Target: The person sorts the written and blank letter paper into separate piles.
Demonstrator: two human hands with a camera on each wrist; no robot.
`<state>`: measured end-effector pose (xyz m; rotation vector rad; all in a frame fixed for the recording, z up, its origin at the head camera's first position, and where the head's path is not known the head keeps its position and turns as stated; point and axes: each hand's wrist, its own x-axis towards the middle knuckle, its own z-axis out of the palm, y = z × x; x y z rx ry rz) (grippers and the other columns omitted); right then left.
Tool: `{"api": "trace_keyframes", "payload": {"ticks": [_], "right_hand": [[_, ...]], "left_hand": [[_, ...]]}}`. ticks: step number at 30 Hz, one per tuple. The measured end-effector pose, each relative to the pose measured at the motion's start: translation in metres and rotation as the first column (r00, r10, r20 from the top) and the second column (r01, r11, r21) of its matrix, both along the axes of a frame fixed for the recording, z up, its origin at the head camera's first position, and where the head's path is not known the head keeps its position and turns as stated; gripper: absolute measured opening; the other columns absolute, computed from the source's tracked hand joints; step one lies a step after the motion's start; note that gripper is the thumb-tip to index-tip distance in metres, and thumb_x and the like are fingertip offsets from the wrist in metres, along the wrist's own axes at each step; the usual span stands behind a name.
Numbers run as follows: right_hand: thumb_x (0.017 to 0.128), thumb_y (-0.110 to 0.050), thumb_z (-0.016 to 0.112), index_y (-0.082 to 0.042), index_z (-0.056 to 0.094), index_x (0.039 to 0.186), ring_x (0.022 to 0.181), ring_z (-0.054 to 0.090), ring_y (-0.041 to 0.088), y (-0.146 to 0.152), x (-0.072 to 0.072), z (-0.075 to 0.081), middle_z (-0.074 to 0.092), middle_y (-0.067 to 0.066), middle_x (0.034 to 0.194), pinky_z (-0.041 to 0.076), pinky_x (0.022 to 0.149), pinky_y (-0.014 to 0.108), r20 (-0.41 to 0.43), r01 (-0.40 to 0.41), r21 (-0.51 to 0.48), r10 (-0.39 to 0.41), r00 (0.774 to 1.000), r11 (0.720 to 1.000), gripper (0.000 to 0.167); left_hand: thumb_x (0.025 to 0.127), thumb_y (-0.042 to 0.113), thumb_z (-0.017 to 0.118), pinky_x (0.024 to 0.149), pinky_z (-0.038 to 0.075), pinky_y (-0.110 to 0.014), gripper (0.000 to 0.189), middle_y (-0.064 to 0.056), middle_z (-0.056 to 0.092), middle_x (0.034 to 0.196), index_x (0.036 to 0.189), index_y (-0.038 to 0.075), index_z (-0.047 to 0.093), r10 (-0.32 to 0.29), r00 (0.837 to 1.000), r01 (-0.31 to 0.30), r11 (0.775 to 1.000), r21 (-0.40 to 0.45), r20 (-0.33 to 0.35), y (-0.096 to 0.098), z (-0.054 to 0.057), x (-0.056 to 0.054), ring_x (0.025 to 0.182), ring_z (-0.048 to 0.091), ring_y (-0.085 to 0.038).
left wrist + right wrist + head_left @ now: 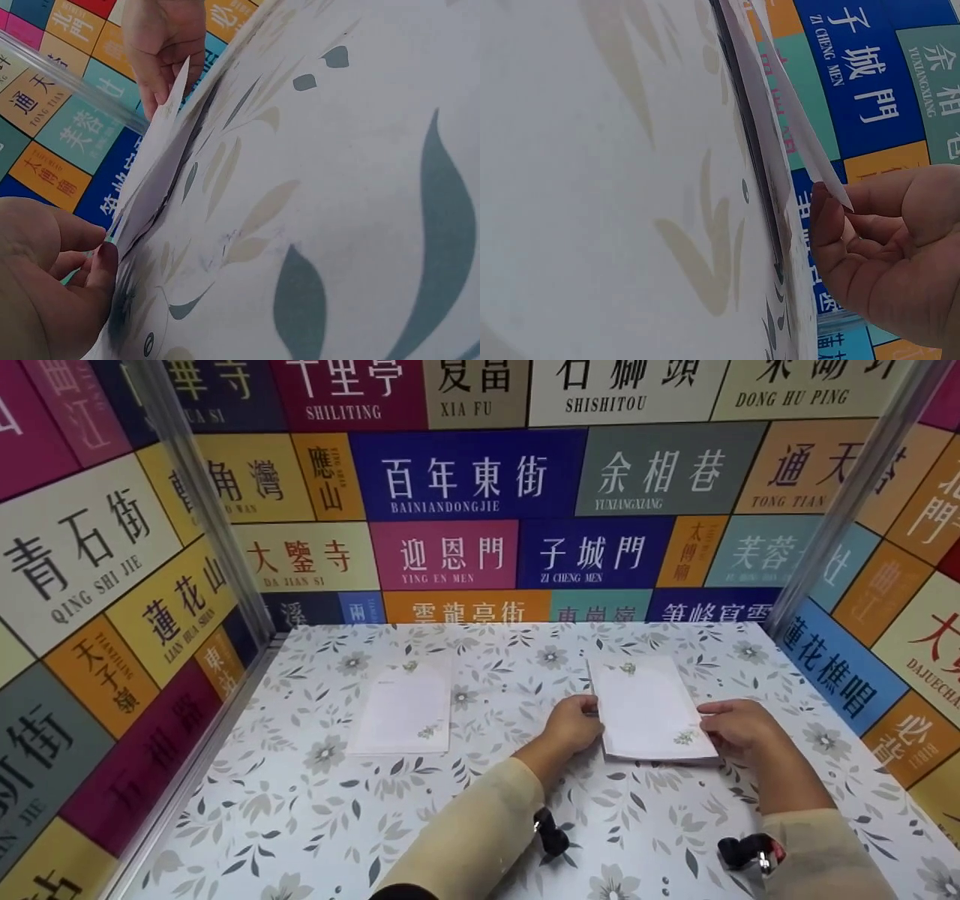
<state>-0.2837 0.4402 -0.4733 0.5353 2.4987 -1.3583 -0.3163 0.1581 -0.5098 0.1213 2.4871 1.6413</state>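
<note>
A white sheet of paper [649,706] with small floral prints at its top and lower right lies on the right side of the table, other paper showing beneath it. My left hand [571,725] pinches its left edge between thumb and fingers. At the opposite edge, near the lower right corner, my right hand [742,725] holds the sheet. In the right wrist view the thumb and index finger pinch the corner of the lifted sheet [810,142]. The left wrist view shows a gap between the raised sheet [161,124] and the paper under it.
Another set of white papers [405,709] with similar floral prints lies to the left on the flower-patterned tabletop [255,817]. Colourful sign-covered walls [465,472] stand behind and at both sides, with metal posts [217,510] at the corners. Dark wrist devices [553,836] are on both forearms.
</note>
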Motion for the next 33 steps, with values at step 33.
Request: {"api": "trace_keyframes", "payload": {"ticks": [33], "right_hand": [[0.107,-0.022,0.063,0.007,0.05,0.153,0.089,0.069,0.008,-0.035,-0.018,0.004,0.07,0.006,0.121,0.064,0.082,0.026,-0.09,-0.014,-0.117,0.003,0.996,0.993,0.056]], "left_hand": [[0.096,0.014,0.076,0.108,0.058,-0.031,0.052,-0.011,0.074,0.137,0.145,0.004,0.064,-0.031,0.999,0.033,0.992,0.119,-0.02,-0.05,0.001,-0.011,0.13,0.07,-0.024]]}}
